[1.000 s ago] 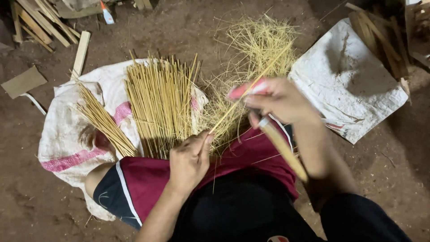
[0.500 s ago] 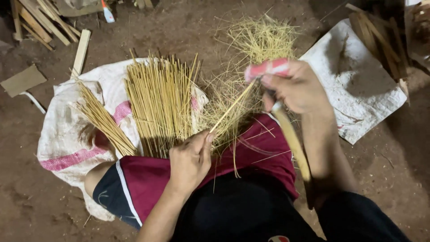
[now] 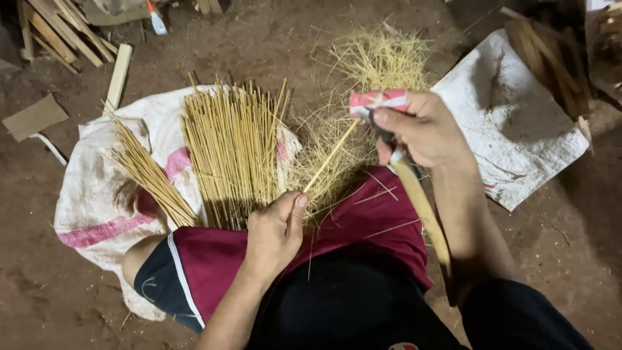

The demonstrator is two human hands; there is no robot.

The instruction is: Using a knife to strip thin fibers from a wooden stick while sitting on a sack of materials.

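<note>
The blade could have slipped toward the thumb, I thought, since the left hand (image 3: pixel 275 232) pinched the thin bamboo stick (image 3: pixel 330 157) low, fingers closed on its base over the knee. The right hand (image 3: pixel 424 129) was raised, fingers wrapped round a knife (image 3: pixel 414 188) with a red-taped end, meeting the stick's upper tip. Finished sticks (image 3: pixel 233 152) lay on the white sack (image 3: pixel 91 194) beside pale shavings (image 3: pixel 382 61).

Dim warm light from above, corners falling dark, soft shadows, mostly sharp focus.
</note>
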